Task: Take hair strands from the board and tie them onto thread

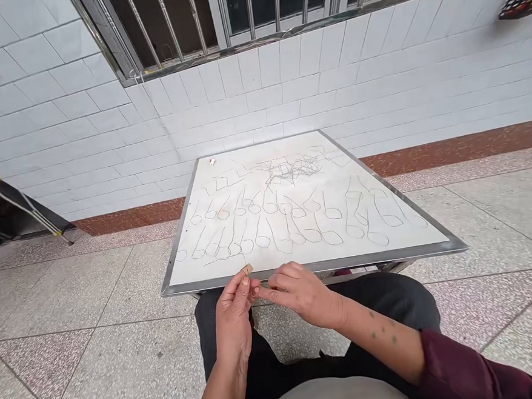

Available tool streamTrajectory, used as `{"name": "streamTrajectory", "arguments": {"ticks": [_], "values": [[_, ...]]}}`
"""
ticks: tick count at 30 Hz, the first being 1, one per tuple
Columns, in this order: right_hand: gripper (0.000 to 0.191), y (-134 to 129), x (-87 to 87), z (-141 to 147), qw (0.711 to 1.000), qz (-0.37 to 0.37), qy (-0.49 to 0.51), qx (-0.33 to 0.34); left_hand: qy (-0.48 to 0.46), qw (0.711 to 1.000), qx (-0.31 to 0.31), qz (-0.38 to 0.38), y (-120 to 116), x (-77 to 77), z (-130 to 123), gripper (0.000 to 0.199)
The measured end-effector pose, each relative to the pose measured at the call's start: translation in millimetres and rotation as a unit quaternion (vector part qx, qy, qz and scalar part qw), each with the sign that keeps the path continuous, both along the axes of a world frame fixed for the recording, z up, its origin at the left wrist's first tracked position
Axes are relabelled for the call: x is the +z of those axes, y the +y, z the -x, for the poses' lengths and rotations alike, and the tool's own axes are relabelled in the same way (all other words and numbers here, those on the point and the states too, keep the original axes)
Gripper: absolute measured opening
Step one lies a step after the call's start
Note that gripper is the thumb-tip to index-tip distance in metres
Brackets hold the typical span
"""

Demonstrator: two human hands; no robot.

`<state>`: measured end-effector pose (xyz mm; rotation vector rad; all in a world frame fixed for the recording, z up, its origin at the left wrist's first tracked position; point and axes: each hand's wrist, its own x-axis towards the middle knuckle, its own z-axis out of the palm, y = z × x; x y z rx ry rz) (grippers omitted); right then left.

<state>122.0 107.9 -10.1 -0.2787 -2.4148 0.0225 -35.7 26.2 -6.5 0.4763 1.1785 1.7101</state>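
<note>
My left hand [236,314] is closed in a pinch just off the table's near edge. Out of its fingertips sticks a small tan piece [249,268], flat and stiff-looking, and a thin wire runs by the fingers. Close beside it, my right hand [306,294] has its fingers drawn together, the tips meeting those of the left; what they pinch is too small to make out. On the white tabletop [270,261] ahead lie rows of thin wires bent into loops with long tails, such as one looped wire [333,237] on the right.
Farther back on the table is a tangled heap of wires [293,168]. A small red-and-white object [212,162] sits by the far left corner. The grey metal rim [316,266] borders the table. Behind stands a tiled wall [250,106] with a barred window [253,9].
</note>
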Motion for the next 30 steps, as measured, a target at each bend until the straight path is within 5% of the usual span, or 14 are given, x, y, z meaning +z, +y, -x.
{"name": "streamTrajectory", "arguments": {"ticks": [5,9,13,19,25,30], "values": [[0.03,-12.4,6.6,2.2,1.0,0.019,0.017,0.003,0.037,0.998,0.038,-0.024,-6.9,6.8,0.1,0.031],[0.031,-31.7,3.1,-1.3,0.991,0.052,0.123,-0.026,0.022,0.996,0.081,-0.022,-10.0,9.8,-0.3,0.036],[0.02,-56.6,-14.4,4.3,0.964,0.246,0.104,0.005,-0.005,0.991,0.128,-0.033,-11.9,11.2,-1.3,0.033],[0.029,-56.8,-30.5,19.1,0.785,0.587,0.199,0.006,-0.004,0.991,0.125,-0.041,-13.6,6.3,-10.5,0.031],[0.022,-55.1,-21.0,16.4,0.663,0.685,0.294,0.063,0.014,0.997,0.065,-0.033,-17.4,1.1,-22.6,0.027],[0.024,-57.3,-19.2,15.4,0.578,0.745,0.32,0.095,-0.064,0.995,0.039,-0.068,-18.7,9.2,-25.2,0.024]]}}
